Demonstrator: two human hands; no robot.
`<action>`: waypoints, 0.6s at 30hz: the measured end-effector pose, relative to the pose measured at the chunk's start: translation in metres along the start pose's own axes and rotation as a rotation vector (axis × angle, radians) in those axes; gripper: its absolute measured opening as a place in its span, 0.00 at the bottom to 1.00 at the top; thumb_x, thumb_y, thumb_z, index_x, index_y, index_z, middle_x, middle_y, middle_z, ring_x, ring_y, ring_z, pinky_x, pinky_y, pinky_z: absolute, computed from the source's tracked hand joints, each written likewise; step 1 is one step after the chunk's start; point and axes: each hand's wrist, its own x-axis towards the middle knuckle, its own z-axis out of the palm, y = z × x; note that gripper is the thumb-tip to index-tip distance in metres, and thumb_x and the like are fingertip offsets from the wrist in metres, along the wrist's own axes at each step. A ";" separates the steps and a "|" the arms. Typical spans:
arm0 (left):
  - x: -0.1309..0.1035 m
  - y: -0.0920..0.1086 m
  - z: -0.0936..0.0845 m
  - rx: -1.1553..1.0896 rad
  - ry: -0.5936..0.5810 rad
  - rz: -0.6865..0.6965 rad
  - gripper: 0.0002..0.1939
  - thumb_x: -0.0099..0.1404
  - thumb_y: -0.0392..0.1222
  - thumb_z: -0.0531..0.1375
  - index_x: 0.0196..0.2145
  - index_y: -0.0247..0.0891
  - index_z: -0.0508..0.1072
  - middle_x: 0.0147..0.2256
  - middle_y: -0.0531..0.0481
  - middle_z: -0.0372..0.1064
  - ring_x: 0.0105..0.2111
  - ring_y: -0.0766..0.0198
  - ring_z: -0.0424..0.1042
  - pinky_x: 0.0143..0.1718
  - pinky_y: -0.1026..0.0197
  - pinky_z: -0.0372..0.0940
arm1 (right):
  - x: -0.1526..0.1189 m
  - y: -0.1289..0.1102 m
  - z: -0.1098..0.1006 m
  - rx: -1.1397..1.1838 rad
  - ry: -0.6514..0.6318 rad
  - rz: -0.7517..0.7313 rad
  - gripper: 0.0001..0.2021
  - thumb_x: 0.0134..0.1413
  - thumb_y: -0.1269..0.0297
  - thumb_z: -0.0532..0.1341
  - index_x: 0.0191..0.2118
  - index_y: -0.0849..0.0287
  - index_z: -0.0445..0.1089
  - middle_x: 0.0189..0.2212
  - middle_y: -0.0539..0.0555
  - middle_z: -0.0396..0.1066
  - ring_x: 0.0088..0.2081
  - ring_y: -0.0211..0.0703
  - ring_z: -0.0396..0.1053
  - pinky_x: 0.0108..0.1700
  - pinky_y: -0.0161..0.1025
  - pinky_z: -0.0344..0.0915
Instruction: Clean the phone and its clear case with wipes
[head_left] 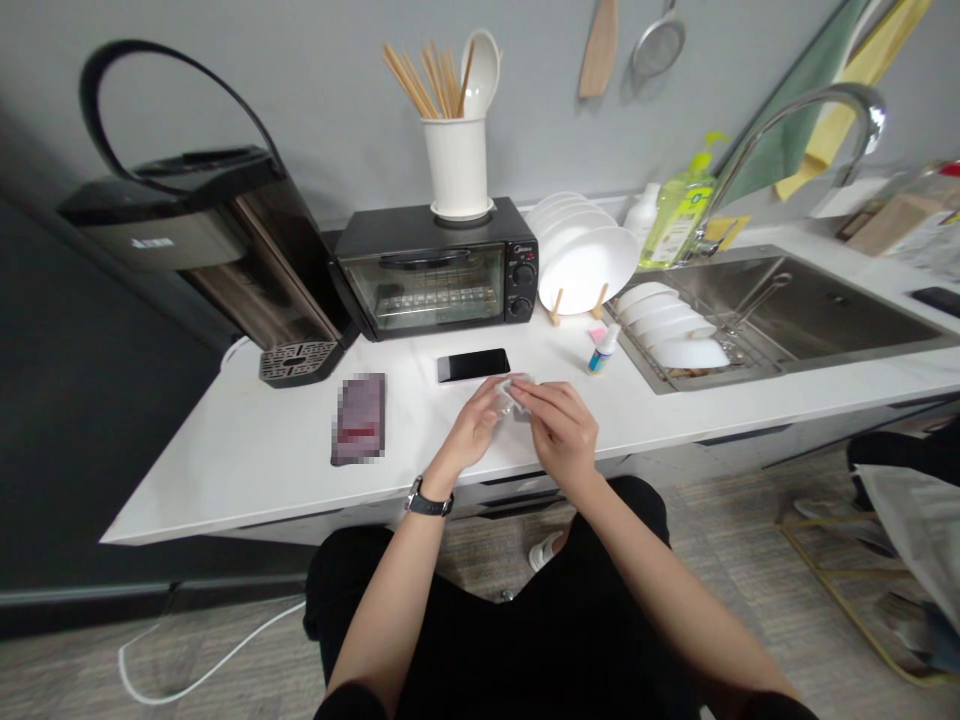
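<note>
Both hands meet above the front of the white counter (247,470), just below a phone (474,366) lying flat. Between the fingertips is a small clear and whitish thing (507,402), plastic-looking, whose kind I cannot make out. My left hand (474,428), with a dark-strapped watch at its wrist, has its fingers closed around the left side of it. My right hand (562,430) pinches its right side, and the fingers cover much of it. To the right stands a small spray bottle (603,352) with a blue and yellow label, a pink scrap (598,334) behind it.
A blurred-out purple flat item (360,415) lies at left, before a tall drinks machine (262,260). Behind the phone stands a toaster oven (442,285) bearing a utensil holder (457,165). Racked plates (589,270), a soap bottle (679,215) and a sink (817,335) are at right.
</note>
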 end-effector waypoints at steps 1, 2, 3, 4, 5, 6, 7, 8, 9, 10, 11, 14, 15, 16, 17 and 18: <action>0.000 0.001 0.000 -0.022 -0.001 -0.005 0.44 0.72 0.73 0.43 0.69 0.40 0.69 0.67 0.34 0.65 0.66 0.46 0.66 0.71 0.43 0.57 | -0.001 -0.006 0.002 0.021 -0.014 -0.019 0.25 0.68 0.78 0.58 0.62 0.46 0.75 0.51 0.57 0.82 0.47 0.49 0.77 0.46 0.50 0.79; 0.000 0.003 0.001 -0.045 -0.002 -0.013 0.44 0.72 0.74 0.43 0.69 0.40 0.68 0.67 0.34 0.65 0.65 0.46 0.67 0.70 0.43 0.58 | -0.002 -0.011 0.003 0.037 -0.027 -0.036 0.25 0.68 0.79 0.59 0.63 0.46 0.74 0.51 0.57 0.82 0.47 0.49 0.78 0.46 0.50 0.79; 0.000 0.004 0.001 -0.067 -0.003 -0.022 0.44 0.72 0.74 0.43 0.70 0.40 0.67 0.67 0.34 0.65 0.64 0.47 0.68 0.69 0.44 0.59 | -0.003 -0.014 0.004 0.046 -0.035 -0.048 0.26 0.68 0.78 0.59 0.64 0.46 0.74 0.51 0.57 0.82 0.47 0.49 0.78 0.47 0.50 0.79; 0.000 0.006 0.001 -0.082 -0.003 -0.030 0.44 0.72 0.73 0.42 0.70 0.40 0.66 0.67 0.34 0.65 0.63 0.47 0.69 0.69 0.44 0.60 | -0.004 -0.017 0.004 0.048 -0.040 -0.057 0.26 0.68 0.78 0.59 0.64 0.46 0.73 0.52 0.57 0.82 0.48 0.49 0.78 0.47 0.51 0.80; 0.000 0.006 0.001 -0.092 -0.004 -0.036 0.44 0.72 0.73 0.42 0.70 0.40 0.66 0.67 0.34 0.65 0.62 0.48 0.70 0.68 0.44 0.60 | -0.005 -0.018 0.005 0.044 -0.043 -0.067 0.26 0.68 0.78 0.59 0.65 0.46 0.73 0.52 0.57 0.82 0.48 0.49 0.78 0.47 0.51 0.80; 0.000 0.007 0.001 -0.097 -0.005 -0.042 0.44 0.72 0.73 0.42 0.70 0.40 0.66 0.67 0.34 0.65 0.62 0.48 0.70 0.68 0.44 0.60 | -0.005 -0.018 0.004 0.036 -0.046 -0.080 0.26 0.68 0.78 0.59 0.65 0.46 0.73 0.52 0.57 0.82 0.48 0.49 0.78 0.47 0.51 0.80; 0.000 0.007 0.001 -0.098 -0.007 -0.045 0.44 0.72 0.73 0.43 0.70 0.41 0.66 0.67 0.35 0.65 0.62 0.48 0.70 0.68 0.44 0.60 | -0.005 -0.017 0.004 0.027 -0.048 -0.097 0.26 0.68 0.78 0.59 0.65 0.47 0.72 0.52 0.57 0.82 0.48 0.49 0.79 0.46 0.51 0.80; 0.000 0.007 0.001 -0.096 -0.009 -0.044 0.44 0.72 0.73 0.43 0.70 0.41 0.66 0.67 0.35 0.66 0.63 0.48 0.70 0.68 0.44 0.60 | -0.005 -0.016 0.003 0.021 -0.052 -0.116 0.26 0.68 0.78 0.59 0.66 0.47 0.72 0.52 0.57 0.82 0.48 0.49 0.79 0.46 0.51 0.80; 0.000 0.007 0.001 -0.093 -0.011 -0.039 0.44 0.72 0.74 0.43 0.70 0.41 0.67 0.66 0.35 0.66 0.63 0.47 0.69 0.69 0.44 0.60 | -0.004 -0.013 0.002 0.018 -0.059 -0.135 0.26 0.68 0.78 0.59 0.66 0.47 0.71 0.52 0.57 0.82 0.48 0.49 0.78 0.46 0.50 0.80; 0.000 0.006 0.001 -0.086 -0.013 -0.032 0.44 0.72 0.74 0.43 0.70 0.41 0.67 0.66 0.35 0.67 0.63 0.47 0.69 0.69 0.44 0.59 | -0.004 -0.010 0.000 0.017 -0.064 -0.150 0.27 0.68 0.78 0.59 0.66 0.47 0.71 0.52 0.57 0.82 0.48 0.49 0.78 0.45 0.50 0.80; 0.001 0.005 0.001 -0.075 -0.016 -0.023 0.45 0.71 0.74 0.42 0.69 0.40 0.68 0.66 0.34 0.67 0.64 0.47 0.68 0.70 0.43 0.58 | -0.003 -0.007 -0.001 0.016 -0.065 -0.157 0.27 0.68 0.79 0.60 0.66 0.47 0.71 0.52 0.56 0.82 0.48 0.49 0.78 0.45 0.50 0.80; 0.001 0.002 0.000 -0.018 -0.020 -0.005 0.46 0.71 0.75 0.41 0.66 0.38 0.71 0.65 0.33 0.68 0.66 0.46 0.67 0.71 0.41 0.56 | -0.002 0.005 -0.005 -0.011 -0.036 -0.090 0.25 0.68 0.78 0.59 0.63 0.47 0.74 0.51 0.56 0.82 0.47 0.49 0.77 0.46 0.51 0.79; 0.001 0.001 0.000 0.002 -0.020 -0.009 0.46 0.71 0.75 0.41 0.66 0.38 0.72 0.65 0.33 0.68 0.65 0.46 0.67 0.71 0.41 0.57 | -0.001 0.009 -0.006 -0.024 -0.020 -0.045 0.23 0.69 0.77 0.59 0.62 0.47 0.76 0.51 0.56 0.82 0.47 0.50 0.77 0.46 0.52 0.79; 0.001 0.001 0.000 0.018 -0.016 -0.013 0.45 0.71 0.75 0.41 0.65 0.39 0.73 0.65 0.33 0.68 0.65 0.46 0.67 0.70 0.41 0.57 | -0.001 0.012 -0.006 -0.033 -0.005 0.000 0.22 0.69 0.76 0.58 0.60 0.46 0.77 0.51 0.56 0.83 0.46 0.50 0.77 0.46 0.52 0.79; 0.000 0.000 0.000 0.028 -0.013 -0.017 0.45 0.72 0.75 0.41 0.65 0.39 0.73 0.65 0.33 0.68 0.65 0.46 0.67 0.70 0.42 0.58 | -0.001 0.014 -0.006 -0.037 0.006 0.038 0.22 0.70 0.76 0.57 0.58 0.46 0.78 0.51 0.55 0.83 0.46 0.50 0.77 0.47 0.53 0.79; 0.000 -0.001 -0.001 0.031 -0.011 -0.019 0.45 0.72 0.74 0.42 0.65 0.39 0.73 0.65 0.33 0.69 0.65 0.46 0.67 0.70 0.42 0.58 | 0.000 0.015 -0.006 -0.035 0.014 0.068 0.21 0.70 0.75 0.57 0.57 0.46 0.79 0.51 0.55 0.83 0.46 0.50 0.77 0.47 0.54 0.78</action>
